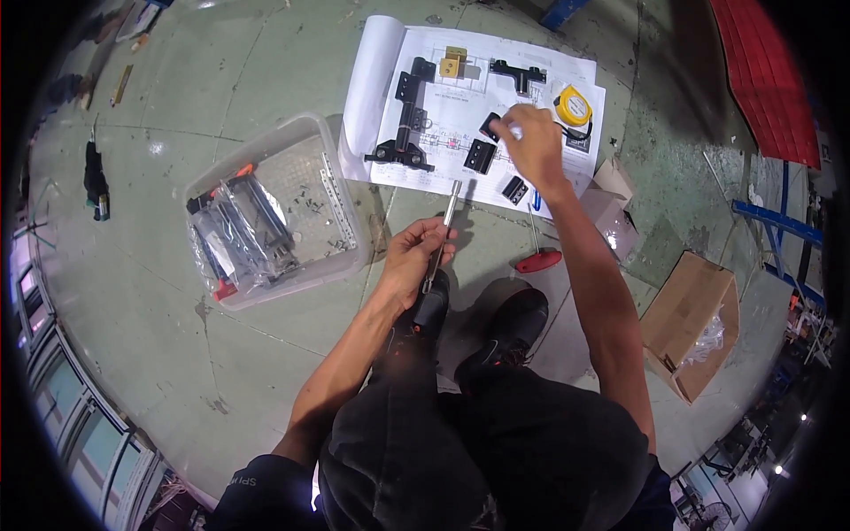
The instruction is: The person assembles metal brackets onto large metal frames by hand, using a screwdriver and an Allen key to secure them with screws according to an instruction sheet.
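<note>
Judging by the layout, you look early in the assembly: most black brackets (479, 156) lie loose on the drawing sheet (496, 62) on the floor, with only the long hinged black piece (405, 119) seeming joined up. Your left hand (416, 257) is closed around a slim silvery rod (445, 226), held tilted over the floor just below the sheet's edge. Your right hand (531, 142) is pinched on a small black block (492, 125) on the sheet, beside the yellow tape measure (573, 106).
</note>
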A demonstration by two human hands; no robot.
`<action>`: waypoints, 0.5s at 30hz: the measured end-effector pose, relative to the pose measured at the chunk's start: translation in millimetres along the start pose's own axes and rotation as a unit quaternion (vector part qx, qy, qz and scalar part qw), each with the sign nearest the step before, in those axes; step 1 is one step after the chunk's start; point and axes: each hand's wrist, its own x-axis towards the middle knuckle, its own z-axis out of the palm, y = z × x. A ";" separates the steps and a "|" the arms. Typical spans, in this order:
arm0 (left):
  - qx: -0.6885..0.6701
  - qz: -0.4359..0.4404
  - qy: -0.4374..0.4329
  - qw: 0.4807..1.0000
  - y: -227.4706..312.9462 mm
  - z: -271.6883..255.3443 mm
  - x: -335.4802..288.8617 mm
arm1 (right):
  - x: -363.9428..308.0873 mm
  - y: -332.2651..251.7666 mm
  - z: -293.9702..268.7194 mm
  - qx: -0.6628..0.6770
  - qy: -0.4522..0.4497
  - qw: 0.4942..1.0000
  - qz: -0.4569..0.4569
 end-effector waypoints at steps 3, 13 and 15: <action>0.001 0.004 0.004 1.000 -2.3 -1.1 1.7 | -15.4 -1.6 -7.2 0.086 0.108 0.985 0.108; 0.060 0.000 0.001 0.998 -0.5 9.7 13.0 | 8.4 60.0 -2.9 0.066 0.074 0.986 0.133; 0.064 0.012 0.005 0.998 4.0 7.6 10.8 | 39.7 50.3 5.1 0.106 0.007 0.982 0.158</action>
